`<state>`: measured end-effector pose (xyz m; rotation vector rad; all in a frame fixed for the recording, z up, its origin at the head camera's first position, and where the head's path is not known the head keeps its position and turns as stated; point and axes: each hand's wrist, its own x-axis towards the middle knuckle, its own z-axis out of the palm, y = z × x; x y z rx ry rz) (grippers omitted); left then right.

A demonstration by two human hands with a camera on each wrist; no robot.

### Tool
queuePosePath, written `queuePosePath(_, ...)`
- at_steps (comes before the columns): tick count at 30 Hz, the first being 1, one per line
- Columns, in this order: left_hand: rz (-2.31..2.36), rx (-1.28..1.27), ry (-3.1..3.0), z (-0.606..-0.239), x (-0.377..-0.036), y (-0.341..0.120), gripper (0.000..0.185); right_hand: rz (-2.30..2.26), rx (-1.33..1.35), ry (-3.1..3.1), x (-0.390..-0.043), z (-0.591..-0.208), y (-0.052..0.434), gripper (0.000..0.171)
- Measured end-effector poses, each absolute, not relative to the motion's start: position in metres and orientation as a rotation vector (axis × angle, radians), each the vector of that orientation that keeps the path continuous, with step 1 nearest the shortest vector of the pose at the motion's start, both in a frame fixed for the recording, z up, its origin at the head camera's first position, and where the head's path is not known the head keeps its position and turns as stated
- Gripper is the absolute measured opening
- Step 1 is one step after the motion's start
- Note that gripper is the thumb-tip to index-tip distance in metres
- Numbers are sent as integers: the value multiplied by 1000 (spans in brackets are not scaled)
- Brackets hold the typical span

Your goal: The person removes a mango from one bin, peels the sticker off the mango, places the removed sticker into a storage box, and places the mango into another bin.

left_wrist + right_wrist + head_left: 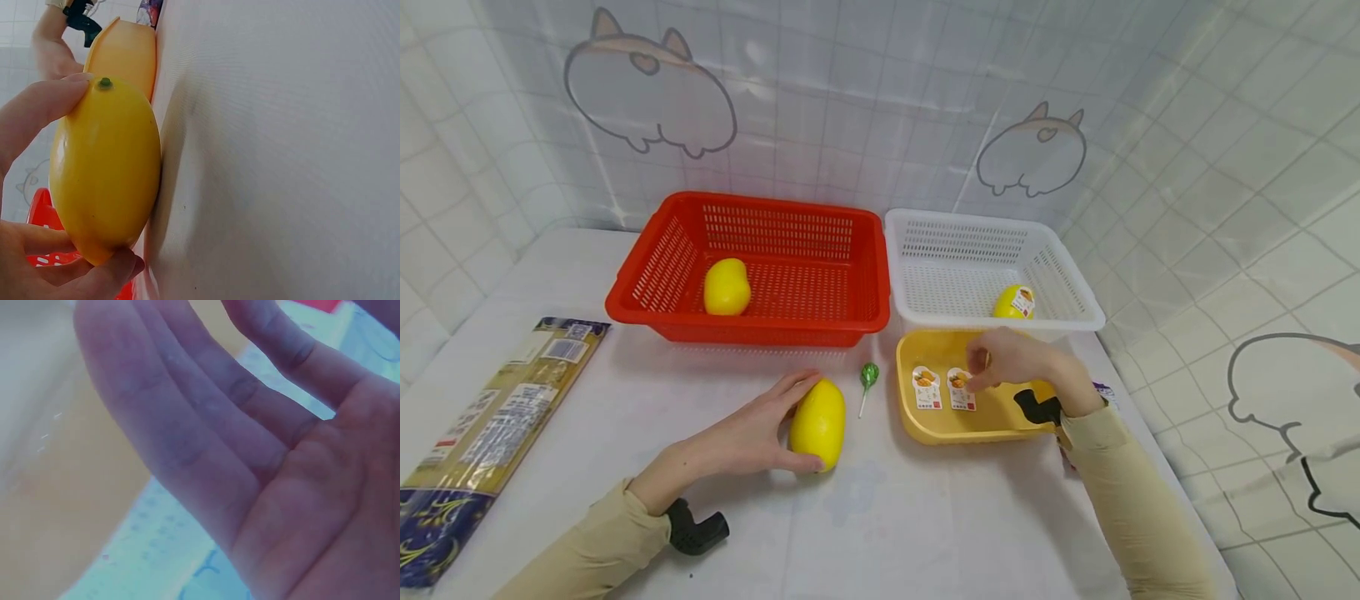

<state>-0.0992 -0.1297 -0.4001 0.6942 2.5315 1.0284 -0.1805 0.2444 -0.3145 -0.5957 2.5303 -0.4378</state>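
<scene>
My left hand (760, 433) grips a yellow mango (818, 425) lying on the table, thumb at one end and fingers at the other. In the left wrist view the same mango (109, 169) shows a green stem nub. My right hand (1018, 367) reaches over a yellow plastic tub (917, 429), fingertips close to one of two mango-printed stickers (960, 389) in it. The other sticker (927, 388) lies to its left. In the right wrist view the fingers (169, 437) look loosely bent, with nothing seen held; their tips run out of frame.
A red basket (760, 327) at the back holds another mango (727, 287). Right of it, a white basket (955, 312) contains a stickered mango (1013, 302). A green lollipop (868, 375) lies between the left hand and the tub. A long gold-and-blue packet (512, 425) lies far left.
</scene>
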Motion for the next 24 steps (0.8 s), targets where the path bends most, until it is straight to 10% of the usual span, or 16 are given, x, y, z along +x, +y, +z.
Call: queuePosePath(24, 1048, 700, 2552, -399, -99, -130, 116, -992, -617, 2754, -129, -311, 173, 29)
